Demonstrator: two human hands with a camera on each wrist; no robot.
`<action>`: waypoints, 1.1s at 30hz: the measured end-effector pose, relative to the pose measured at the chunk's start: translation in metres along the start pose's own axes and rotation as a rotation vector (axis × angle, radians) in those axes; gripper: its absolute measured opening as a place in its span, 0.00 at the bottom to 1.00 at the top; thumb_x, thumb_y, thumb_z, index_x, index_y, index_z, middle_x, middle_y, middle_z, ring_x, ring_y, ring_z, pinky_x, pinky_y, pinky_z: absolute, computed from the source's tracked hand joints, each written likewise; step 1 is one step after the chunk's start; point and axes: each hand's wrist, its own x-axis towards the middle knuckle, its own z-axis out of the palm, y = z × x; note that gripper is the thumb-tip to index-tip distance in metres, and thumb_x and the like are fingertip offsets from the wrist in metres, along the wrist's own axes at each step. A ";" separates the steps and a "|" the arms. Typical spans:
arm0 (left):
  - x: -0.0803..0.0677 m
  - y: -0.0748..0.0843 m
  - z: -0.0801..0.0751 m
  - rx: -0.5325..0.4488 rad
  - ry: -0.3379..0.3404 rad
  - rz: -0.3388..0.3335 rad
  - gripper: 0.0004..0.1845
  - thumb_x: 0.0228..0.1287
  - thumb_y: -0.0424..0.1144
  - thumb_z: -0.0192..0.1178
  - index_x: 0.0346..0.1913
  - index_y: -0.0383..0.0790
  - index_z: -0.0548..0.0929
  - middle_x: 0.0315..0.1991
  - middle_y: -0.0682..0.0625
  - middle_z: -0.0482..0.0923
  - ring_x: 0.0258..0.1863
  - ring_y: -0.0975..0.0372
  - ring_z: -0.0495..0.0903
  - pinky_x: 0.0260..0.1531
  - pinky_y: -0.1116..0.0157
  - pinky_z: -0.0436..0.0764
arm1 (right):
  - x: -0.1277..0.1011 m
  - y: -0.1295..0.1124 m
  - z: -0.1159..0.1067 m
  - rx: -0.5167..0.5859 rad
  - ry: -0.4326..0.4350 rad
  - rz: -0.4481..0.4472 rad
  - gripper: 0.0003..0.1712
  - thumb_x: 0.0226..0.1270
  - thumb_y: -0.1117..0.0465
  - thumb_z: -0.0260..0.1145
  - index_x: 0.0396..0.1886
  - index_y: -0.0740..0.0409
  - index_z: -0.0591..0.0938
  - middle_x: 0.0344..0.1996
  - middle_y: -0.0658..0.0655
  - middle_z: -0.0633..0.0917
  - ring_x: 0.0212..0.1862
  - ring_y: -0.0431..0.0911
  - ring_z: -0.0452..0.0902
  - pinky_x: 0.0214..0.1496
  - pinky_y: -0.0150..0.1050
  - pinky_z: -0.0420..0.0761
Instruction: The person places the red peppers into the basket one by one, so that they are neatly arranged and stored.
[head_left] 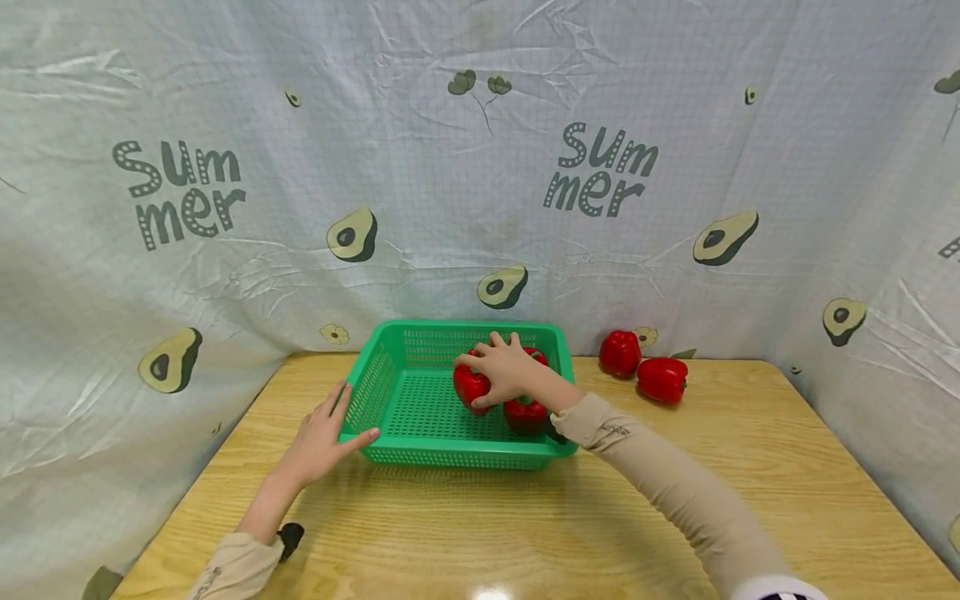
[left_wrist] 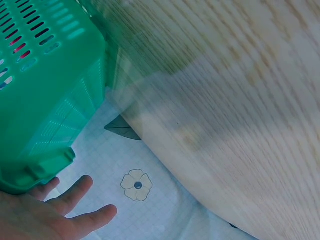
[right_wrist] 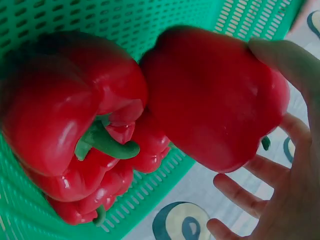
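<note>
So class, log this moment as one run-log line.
left hand: steadies green basket | right hand: holds red pepper inside basket | two peppers on table

Even, bright light falls from above me, leaving a small glare spot on the table near its front edge. My head view bows at its edges, and my left wrist view looks smeared, perhaps by motion.
</note>
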 end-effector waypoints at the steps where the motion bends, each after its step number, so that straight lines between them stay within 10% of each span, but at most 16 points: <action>1: 0.000 0.000 0.000 0.001 0.002 0.003 0.48 0.58 0.60 0.51 0.68 0.29 0.45 0.69 0.34 0.42 0.63 0.35 0.50 0.54 0.34 0.54 | 0.001 0.000 0.000 0.005 -0.015 0.001 0.34 0.52 0.40 0.63 0.60 0.36 0.65 0.53 0.53 0.72 0.52 0.51 0.59 0.48 0.52 0.61; 33: -0.001 0.002 -0.001 0.007 0.000 0.001 0.48 0.58 0.59 0.51 0.68 0.28 0.45 0.69 0.33 0.42 0.63 0.35 0.51 0.54 0.35 0.54 | 0.014 -0.002 0.020 -0.054 -0.198 -0.009 0.35 0.47 0.36 0.64 0.57 0.31 0.64 0.54 0.53 0.67 0.60 0.51 0.56 0.61 0.61 0.55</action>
